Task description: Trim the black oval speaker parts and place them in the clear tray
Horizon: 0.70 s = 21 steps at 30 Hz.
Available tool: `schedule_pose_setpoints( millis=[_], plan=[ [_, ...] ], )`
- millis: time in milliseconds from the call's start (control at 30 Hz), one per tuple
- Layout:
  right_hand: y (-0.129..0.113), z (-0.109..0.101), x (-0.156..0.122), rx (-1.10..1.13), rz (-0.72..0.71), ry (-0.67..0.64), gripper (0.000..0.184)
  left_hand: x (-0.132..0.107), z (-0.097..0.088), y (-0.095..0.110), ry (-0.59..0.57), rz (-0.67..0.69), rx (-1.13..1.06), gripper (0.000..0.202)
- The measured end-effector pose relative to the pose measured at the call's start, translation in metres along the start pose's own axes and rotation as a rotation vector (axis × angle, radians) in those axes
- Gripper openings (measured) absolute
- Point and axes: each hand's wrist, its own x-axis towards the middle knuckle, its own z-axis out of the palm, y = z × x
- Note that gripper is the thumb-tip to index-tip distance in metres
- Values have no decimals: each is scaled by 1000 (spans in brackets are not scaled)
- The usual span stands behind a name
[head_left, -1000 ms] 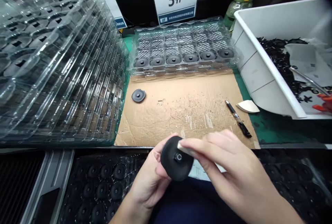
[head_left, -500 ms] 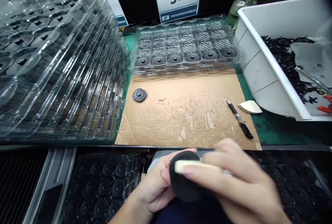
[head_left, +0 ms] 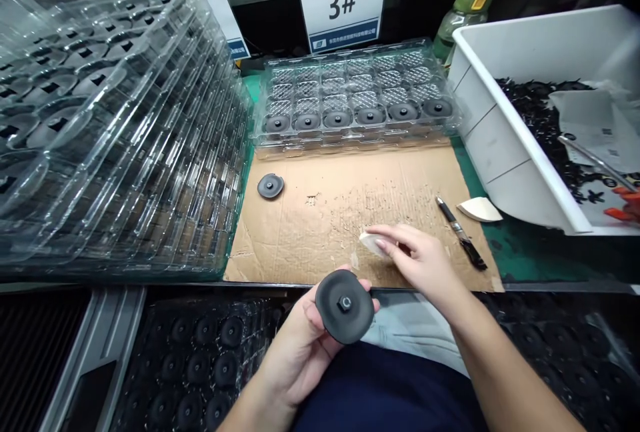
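My left hand (head_left: 305, 345) is closed around the edge of a round black plastic disc (head_left: 333, 322), whose raised centre hub faces up toward me. Above the cardboard sheet (head_left: 280, 245), my right hand (head_left: 415, 255) pinches a cream-white wedge, apparently a sponge (head_left: 371, 243). Whether the wedge touches the cardboard I cannot tell. A second black disc (head_left: 271, 186) lies on the cardboard at the left. Toward the right edge rests a black craft knife (head_left: 461, 232), and beside it another cream wedge (head_left: 480, 209).
A tall stack of clear trays (head_left: 165, 152) holding discs stands at the left. Behind the cardboard is a clear tray (head_left: 350, 95) with discs in its front row. A white bin (head_left: 520, 145) of small black scraps and a red-handled tool (head_left: 623, 202) is at the right; behind it, a green bottle (head_left: 465, 12).
My right hand has moved away from the disc, up and over the cardboard, still pinching the cream wedge. The disc in my left hand has turned so its hub side shows.
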Motion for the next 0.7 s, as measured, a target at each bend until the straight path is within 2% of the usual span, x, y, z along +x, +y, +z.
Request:
schedule_pose_setpoints(
  millis=[100, 200, 267, 333, 367, 400, 467, 533, 633, 700],
  plan=[
    [31, 16, -6, -6, 27, 8, 25, -1, 1, 3, -27, -1, -9, 51],
    [33, 20, -11, 19, 51, 37, 24, -1, 3, 4, -36, 5, -5, 52],
    [14, 13, -12, 48, 74, 90, 24, 0, 5, 3, -36, 8, 5, 56],
    [-18, 3, -14, 77, 72, 185, 24, 1, 8, 2, -12, 20, 16, 52],
    [-37, -1, -16, 86, 45, 232, 23, 2, 9, 2, 1, 33, 25, 48],
    [-55, -4, -18, 99, -40, 276, 21, 2, 10, 2, 14, 49, 36, 43],
    [-84, -7, -24, 85, -286, 248, 23, 2, 12, 4, 50, 81, 58, 37],
    [-100, -7, -28, 96, -417, 132, 24, 2, 11, 7, 71, 112, 80, 42],
    [-103, -5, -24, 113, -386, -46, 20, 3, 9, 8, 97, 136, 97, 51],
    [-102, -2, -19, 47, -369, 12, 19, 4, 9, 7, 95, 110, 101, 52]
  ],
)
